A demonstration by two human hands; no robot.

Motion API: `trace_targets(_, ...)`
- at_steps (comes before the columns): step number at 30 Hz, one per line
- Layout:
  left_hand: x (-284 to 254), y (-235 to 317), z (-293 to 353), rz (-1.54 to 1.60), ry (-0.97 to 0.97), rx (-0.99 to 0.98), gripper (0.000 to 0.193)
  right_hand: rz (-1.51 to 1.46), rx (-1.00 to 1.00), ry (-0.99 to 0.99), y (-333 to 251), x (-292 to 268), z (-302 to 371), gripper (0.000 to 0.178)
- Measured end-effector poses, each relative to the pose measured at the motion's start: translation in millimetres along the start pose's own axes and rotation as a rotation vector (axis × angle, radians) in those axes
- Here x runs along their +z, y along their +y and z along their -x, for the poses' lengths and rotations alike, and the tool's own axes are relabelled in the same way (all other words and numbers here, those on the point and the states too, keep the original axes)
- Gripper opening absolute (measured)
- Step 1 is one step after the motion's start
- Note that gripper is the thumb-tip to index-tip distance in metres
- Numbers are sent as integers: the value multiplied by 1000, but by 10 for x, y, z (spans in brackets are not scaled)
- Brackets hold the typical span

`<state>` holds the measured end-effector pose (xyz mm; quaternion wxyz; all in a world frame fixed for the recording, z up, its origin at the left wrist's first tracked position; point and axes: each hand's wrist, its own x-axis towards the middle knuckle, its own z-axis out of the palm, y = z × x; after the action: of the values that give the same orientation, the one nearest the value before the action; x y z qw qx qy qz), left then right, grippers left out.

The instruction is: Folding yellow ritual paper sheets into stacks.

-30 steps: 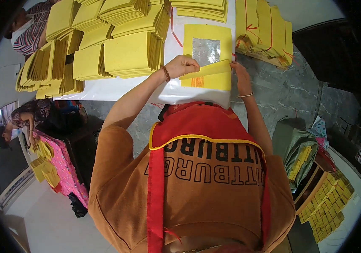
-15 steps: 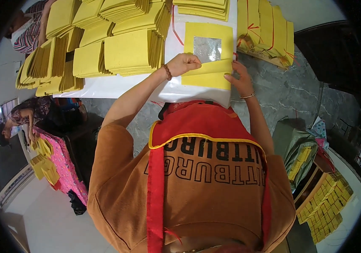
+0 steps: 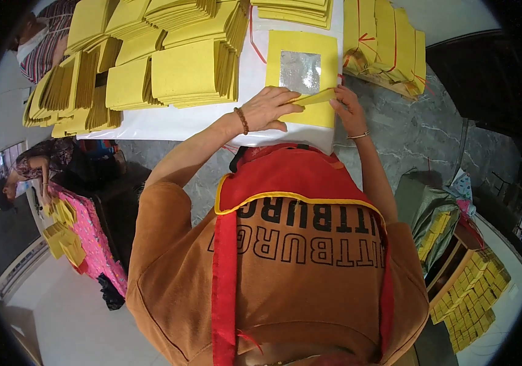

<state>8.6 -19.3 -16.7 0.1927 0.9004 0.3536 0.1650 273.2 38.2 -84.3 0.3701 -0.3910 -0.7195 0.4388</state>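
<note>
A yellow paper sheet [image 3: 328, 47] lies on the white-covered table in front of me, with a silver foil square [image 3: 300, 72] on its upper part. Its near part is lifted into a narrow folded flap [image 3: 319, 97] below the foil. My left hand [image 3: 267, 111] is at the flap's left end, fingers over the paper and thumb lower down; the fingers partly hide the fold. At the right end, my right hand [image 3: 349, 110] pinches the flap between thumb and fingers.
Stacks of folded yellow paper [image 3: 188, 70] fill the table's left and far side. Tied yellow bundles [image 3: 386, 43] stand beyond its right edge. A person [image 3: 44, 161] sits at a pink-covered table [image 3: 87, 226] on the left; another person [image 3: 44, 46] is at the far left.
My left hand has moved slightly nearer me, its fingers stretching out over the flap. The right hand has closed on the flap's end, and the flap looks narrower and tilted.
</note>
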Motion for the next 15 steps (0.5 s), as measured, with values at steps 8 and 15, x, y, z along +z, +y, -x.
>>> trace_targets(8, -51, -141, -39, 214, 39, 40, 33, -24, 64, -7, 8, -24, -5, 20)
trace_targets(15, -128, -148, -56, 480, 57, -216, 12, -80, 56, 17, 47, -11, -2, 20)
